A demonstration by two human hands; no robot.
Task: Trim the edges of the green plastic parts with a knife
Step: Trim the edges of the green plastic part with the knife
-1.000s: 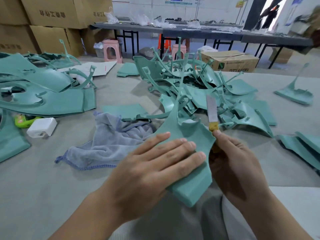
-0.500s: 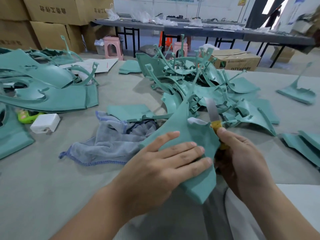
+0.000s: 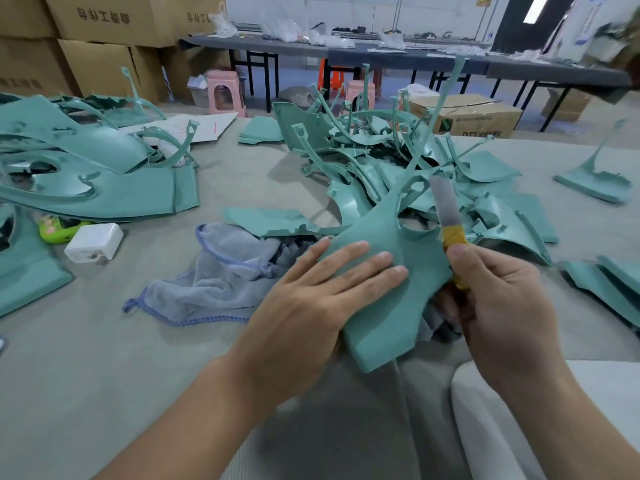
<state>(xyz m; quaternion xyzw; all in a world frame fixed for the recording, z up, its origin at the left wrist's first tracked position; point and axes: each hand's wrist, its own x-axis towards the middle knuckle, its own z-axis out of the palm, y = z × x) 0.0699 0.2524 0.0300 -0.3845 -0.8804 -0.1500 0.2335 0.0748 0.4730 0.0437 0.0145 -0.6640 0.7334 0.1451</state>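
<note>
At far left, large green panels lie stacked on the grey table, with a white block and a lime-green object just beside their near edge. Toward the centre, a grey cloth lies crumpled on the table, a flat green piece resting at its far edge. The left hand lies with straight fingers pressed flat on the green plastic part, which sits at the near centre of the table, partly over the cloth, its thin arm rising toward the heap of green parts behind. The right hand grips the knife with curled fingers, thumb on its yellow-taped handle; the blade points up just beside the part's right edge. At far right lie more green pieces.
</note>
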